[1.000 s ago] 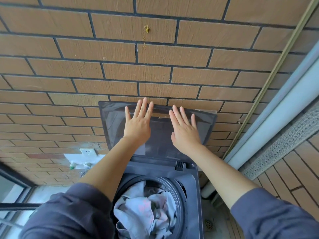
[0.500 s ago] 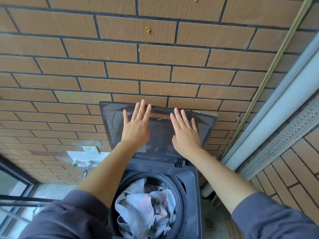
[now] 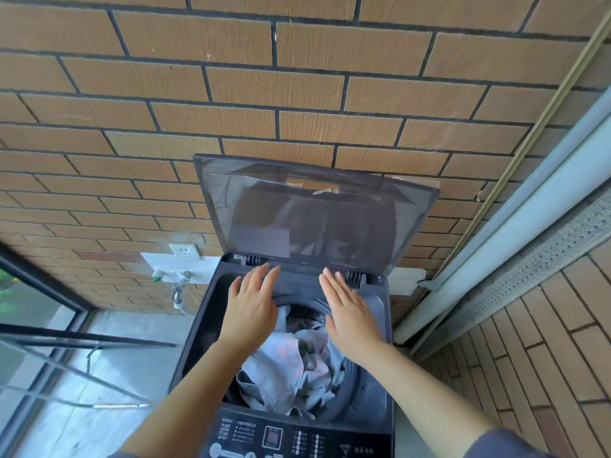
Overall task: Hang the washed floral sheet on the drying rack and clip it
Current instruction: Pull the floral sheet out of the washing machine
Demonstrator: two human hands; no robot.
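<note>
Over the open drum [image 3: 305, 300] of a top-loading washing machine [image 3: 213, 312], two hands are held flat with fingers straight and close together, and nothing is gripped. The left hand [image 3: 253, 304] is spread above the drum's far-left rim and the right hand [image 3: 350, 312] above its far-right rim. Beneath and between the palms, on the side nearer the person, the floral sheet [image 3: 287, 365] lies crumpled in the drum, pale grey-blue with pink blotches. Whether either palm brushes it cannot be told. Beyond the fingertips the lid [image 3: 314, 209] is stood up against a brick wall [image 3: 264, 94], and below the forearms a control panel [image 3: 297, 436] is seen. The task is judged to be at its very start. The lid is up, but the sheet has not been lifted out, and carrying, hanging and clipping are all left to be done. No drying rack and no clips are shown. Counted are two hands, one machine, one lid and one heap of cloth, though whether this is one piece or several cannot be told. One wall socket [image 3: 184, 252] and two tap fittings [image 3: 158, 276] are counted to the left of the left hand.
</note>
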